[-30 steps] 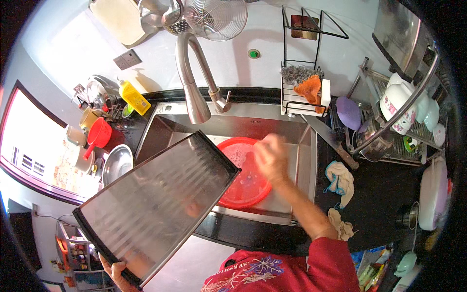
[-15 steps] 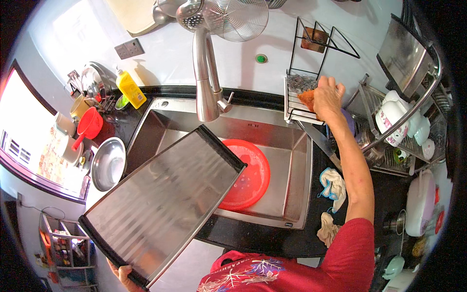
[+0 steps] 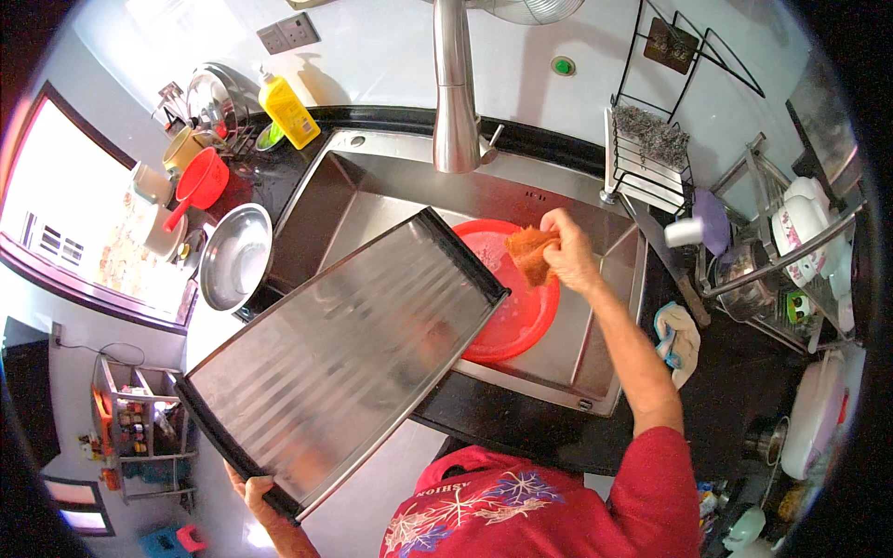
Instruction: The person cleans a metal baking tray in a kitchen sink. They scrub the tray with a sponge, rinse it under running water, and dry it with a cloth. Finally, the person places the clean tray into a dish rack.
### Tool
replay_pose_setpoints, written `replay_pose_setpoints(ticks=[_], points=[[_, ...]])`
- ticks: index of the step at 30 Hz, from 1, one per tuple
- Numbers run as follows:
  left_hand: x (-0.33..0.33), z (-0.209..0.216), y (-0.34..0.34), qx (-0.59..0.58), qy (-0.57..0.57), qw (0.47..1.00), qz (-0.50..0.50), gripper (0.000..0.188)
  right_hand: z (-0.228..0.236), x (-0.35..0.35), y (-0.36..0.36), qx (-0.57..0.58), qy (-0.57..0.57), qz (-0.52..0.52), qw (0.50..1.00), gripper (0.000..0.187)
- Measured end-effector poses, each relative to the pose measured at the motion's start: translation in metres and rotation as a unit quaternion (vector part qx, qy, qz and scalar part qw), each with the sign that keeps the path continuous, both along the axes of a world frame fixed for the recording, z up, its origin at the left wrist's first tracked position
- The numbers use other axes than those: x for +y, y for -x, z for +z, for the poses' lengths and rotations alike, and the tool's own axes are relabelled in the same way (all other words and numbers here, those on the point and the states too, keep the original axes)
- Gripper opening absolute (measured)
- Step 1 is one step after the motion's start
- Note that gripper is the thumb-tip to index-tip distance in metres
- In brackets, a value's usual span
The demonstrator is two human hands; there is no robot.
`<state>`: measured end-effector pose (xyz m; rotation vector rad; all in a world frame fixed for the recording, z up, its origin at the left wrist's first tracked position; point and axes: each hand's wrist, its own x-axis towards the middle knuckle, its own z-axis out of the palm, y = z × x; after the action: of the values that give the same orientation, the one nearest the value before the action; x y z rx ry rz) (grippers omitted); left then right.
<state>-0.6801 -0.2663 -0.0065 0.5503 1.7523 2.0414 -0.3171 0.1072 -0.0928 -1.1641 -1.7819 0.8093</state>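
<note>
My left hand grips the lower left corner of a flat grey metal panel with black end strips. The panel is tilted and its far end reaches over the sink. In my right hand an orange-brown scrubbing pad is pinched above a red basin. The basin stands in the sink with suds in it, partly hidden by the panel. The pad is apart from the panel.
A steel faucet rises behind the sink. To the left are a metal bowl, a red dipper and a yellow bottle. On the right, a wire rack holds grey scouring mesh; a knife, a cloth and a dish rack are nearby.
My right hand has come from the wire rack to above the red basin, bringing the orange-brown scrubbing pad. My left hand still holds the panel. The view has shifted.
</note>
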Motion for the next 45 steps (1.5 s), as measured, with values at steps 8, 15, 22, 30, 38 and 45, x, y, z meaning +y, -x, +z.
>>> replay_pose_setpoints(ticks=[8, 15, 22, 30, 38, 45], points=[[-0.045, -0.001, 0.063, 0.043, 0.072, 0.996, 0.017, 0.08, -0.179, -0.041, 0.039, -0.286, 0.038, -0.029, 0.957, 0.021], [-0.01, 0.02, 0.036, 0.048, 0.11, 0.992, 0.038, 0.085, -0.218, -0.035, 0.024, -0.312, 0.185, 0.084, 0.928, 0.034], [-0.007, 0.012, 0.056, 0.061, 0.148, 0.987, 0.009, 0.086, -0.17, -0.032, 0.007, -0.276, -0.017, 0.041, 0.96, 0.022], [0.011, 0.016, 0.06, 0.076, 0.165, 0.983, 0.021, 0.085, -0.187, -0.002, -0.067, -0.386, 0.124, -0.231, 0.884, 0.039], [0.031, 0.021, 0.051, 0.081, 0.154, 0.985, -0.002, 0.084, -0.18, -0.011, -0.062, -0.318, 0.294, -0.234, 0.871, 0.05], [0.024, 0.017, 0.059, 0.078, 0.125, 0.988, -0.045, 0.084, 0.024, -0.048, -0.063, -0.079, -0.045, -0.159, 0.983, 0.054]])
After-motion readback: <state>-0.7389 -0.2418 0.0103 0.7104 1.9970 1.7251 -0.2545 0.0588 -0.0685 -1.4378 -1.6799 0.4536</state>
